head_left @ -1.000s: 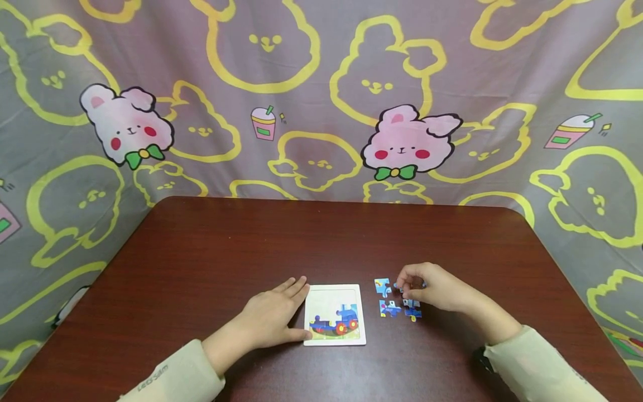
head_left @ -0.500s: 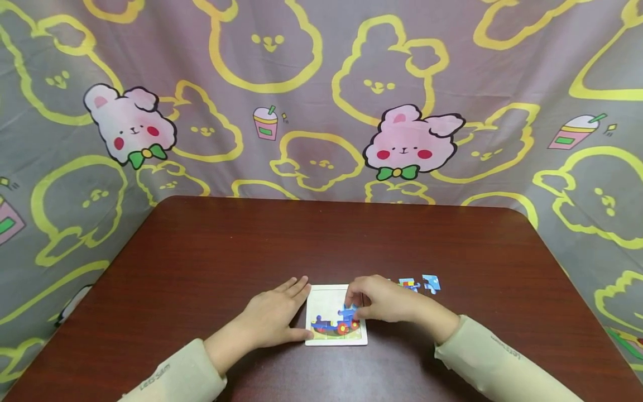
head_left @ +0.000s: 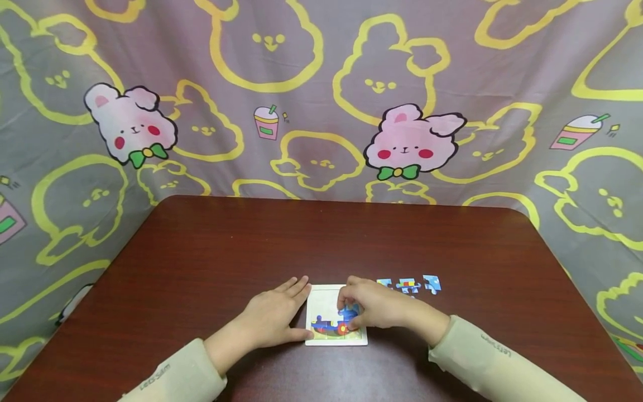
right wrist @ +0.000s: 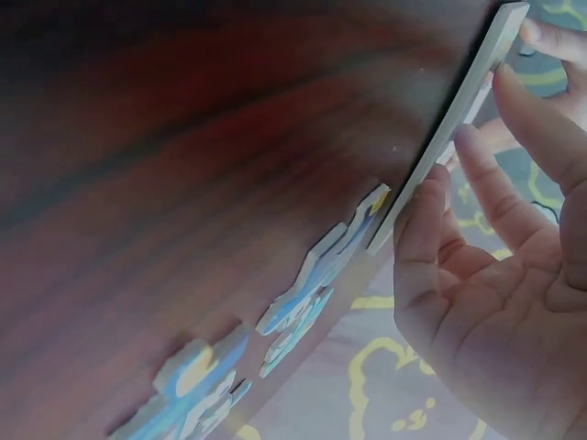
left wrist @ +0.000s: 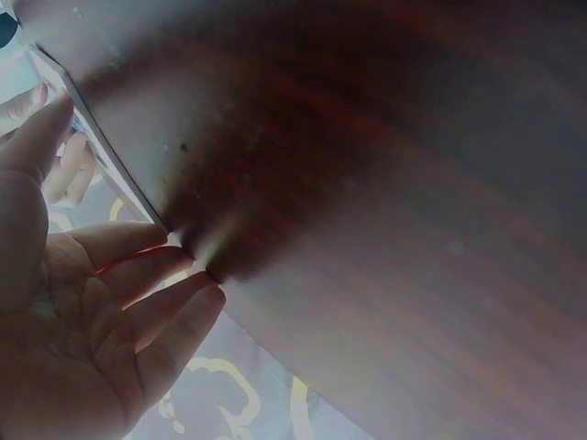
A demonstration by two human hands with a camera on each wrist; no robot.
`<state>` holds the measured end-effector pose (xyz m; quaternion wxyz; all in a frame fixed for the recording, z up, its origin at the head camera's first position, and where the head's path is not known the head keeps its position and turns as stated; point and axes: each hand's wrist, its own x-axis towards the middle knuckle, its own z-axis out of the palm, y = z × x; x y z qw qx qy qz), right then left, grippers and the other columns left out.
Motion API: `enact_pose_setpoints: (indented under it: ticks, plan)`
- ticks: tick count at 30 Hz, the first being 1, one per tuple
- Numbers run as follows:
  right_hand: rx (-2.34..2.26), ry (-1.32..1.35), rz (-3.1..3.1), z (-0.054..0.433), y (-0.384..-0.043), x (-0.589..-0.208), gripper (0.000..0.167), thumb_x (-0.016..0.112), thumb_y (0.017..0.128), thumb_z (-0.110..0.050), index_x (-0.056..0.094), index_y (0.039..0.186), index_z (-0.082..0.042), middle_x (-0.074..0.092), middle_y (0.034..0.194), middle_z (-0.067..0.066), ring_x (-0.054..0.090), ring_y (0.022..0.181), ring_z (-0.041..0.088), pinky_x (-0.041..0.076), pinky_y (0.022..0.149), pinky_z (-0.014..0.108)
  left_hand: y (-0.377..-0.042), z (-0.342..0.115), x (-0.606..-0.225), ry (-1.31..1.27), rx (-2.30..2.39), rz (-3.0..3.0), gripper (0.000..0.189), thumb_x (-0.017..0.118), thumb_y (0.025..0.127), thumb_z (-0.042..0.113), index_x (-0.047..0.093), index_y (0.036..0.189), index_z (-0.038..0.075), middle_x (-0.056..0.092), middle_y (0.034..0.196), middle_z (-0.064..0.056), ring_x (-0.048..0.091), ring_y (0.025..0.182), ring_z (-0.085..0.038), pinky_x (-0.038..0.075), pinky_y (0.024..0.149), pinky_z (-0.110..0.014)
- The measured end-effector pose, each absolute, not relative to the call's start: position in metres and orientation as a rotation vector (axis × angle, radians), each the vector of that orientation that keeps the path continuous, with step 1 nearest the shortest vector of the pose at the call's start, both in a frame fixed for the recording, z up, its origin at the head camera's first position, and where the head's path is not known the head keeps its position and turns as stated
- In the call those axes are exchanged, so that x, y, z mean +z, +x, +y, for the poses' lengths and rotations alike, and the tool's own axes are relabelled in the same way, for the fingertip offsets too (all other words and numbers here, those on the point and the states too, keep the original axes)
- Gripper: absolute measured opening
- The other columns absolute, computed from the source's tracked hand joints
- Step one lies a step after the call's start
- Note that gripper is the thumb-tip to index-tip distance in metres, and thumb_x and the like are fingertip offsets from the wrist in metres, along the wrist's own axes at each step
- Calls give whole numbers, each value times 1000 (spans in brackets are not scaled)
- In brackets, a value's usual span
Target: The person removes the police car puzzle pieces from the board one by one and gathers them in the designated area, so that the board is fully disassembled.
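A white-framed jigsaw board (head_left: 321, 298) lies flat on the table, partly filled along its bottom and right with a picture of a blue train with red wheels. My left hand (head_left: 273, 315) rests at the board's left side, fingers extended, fingertips and thumb against the frame. Over the right half of the board, my right hand (head_left: 382, 304) pinches a blue puzzle piece (head_left: 350, 309) between thumb and forefinger. That hand covers the frame's right edge and much of the piece. In the right wrist view its fingertips sit right at the board (right wrist: 440, 147).
Loose puzzle pieces lie right of the board, among them a corner-like blue one (head_left: 431, 283) and one with red and yellow (head_left: 408, 285); others are partly hidden behind my right hand. A patterned cloth (head_left: 321, 111) hangs behind the brown table (head_left: 251, 240).
My right hand has moved left from the loose pieces to the board, bringing a puzzle piece, and has shifted slightly further left since. The left hand stays at the frame.
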<state>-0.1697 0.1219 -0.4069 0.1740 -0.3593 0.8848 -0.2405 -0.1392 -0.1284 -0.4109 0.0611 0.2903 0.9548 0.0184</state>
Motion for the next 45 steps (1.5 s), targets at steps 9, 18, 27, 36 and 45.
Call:
enact_pose_setpoints:
  ticks: [9, 18, 27, 36, 45]
  plan:
    - [-604, -1073, 2534, 120, -169, -408, 26, 84, 78, -24, 65, 95, -22, 52, 87, -6, 47, 82, 7, 42, 73, 22, -140, -129, -412, 884, 61, 2878, 93, 68, 80, 66, 48, 147, 5, 43, 156, -11, 45, 142, -29, 53, 99, -44]
    - [-574, -1049, 2548, 118, -170, -408, 26, 85, 78, -23, 62, 91, -23, 50, 86, -7, 45, 84, 9, 40, 71, 23, -141, -128, -413, 884, 53, 2883, 94, 67, 80, 68, 47, 147, 5, 43, 156, -10, 44, 143, -28, 52, 100, -44]
    - [-610, -1102, 2470, 118, -178, -409, 24, 82, 80, -14, 62, 92, -20, 51, 91, -6, 47, 90, 9, 43, 79, 24, -140, -128, -411, 870, 60, 2879, 94, 67, 80, 68, 47, 148, 5, 42, 157, -10, 43, 144, -28, 52, 101, -45]
    - [-643, -1176, 2349, 121, -188, -412, 23, 78, 83, -8, 61, 95, -17, 53, 95, -6, 51, 90, 7, 47, 83, 22, -140, -127, -411, 872, 66, 2874, 94, 67, 80, 67, 47, 147, 5, 42, 157, -11, 43, 143, -28, 52, 101, -45]
    - [-633, -1208, 2311, 121, -187, -412, 26, 77, 84, -9, 66, 105, -21, 55, 101, -10, 54, 94, 5, 49, 87, 21, -139, -128, -412, 861, 67, 2883, 93, 69, 80, 67, 48, 147, 5, 43, 156, -10, 44, 143, -28, 52, 100, -44]
